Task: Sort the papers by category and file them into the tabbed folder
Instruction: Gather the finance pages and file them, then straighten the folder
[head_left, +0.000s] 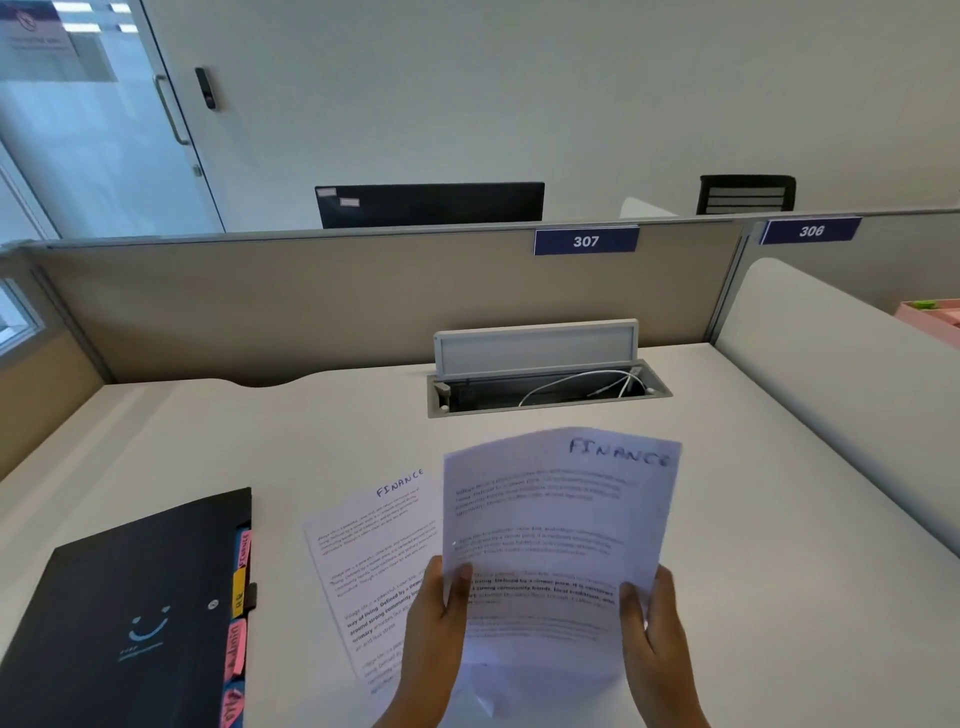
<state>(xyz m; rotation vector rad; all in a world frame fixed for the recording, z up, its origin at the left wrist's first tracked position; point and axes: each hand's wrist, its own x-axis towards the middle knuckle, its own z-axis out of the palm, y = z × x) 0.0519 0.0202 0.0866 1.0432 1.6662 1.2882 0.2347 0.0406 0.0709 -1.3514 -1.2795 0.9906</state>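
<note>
I hold a printed sheet (558, 525) headed FINANCE in blue ink up above the desk. My left hand (434, 629) grips its lower left edge, thumb on the front. My right hand (652, 634) grips its lower right edge. More paper shows beneath the sheet at the bottom, but I cannot tell how many sheets. A second sheet (371, 551), also headed FINANCE, lies flat on the desk just left of the held one. A black tabbed folder (130, 623) lies shut at the lower left, with blue, yellow and pink tabs (239, 613) along its right edge.
The white desk (779, 519) is bounded by a beige partition (311, 301) at the back and a white divider (841, 353) on the right. An open cable tray (545, 389) with white cables sits in the desk behind the papers.
</note>
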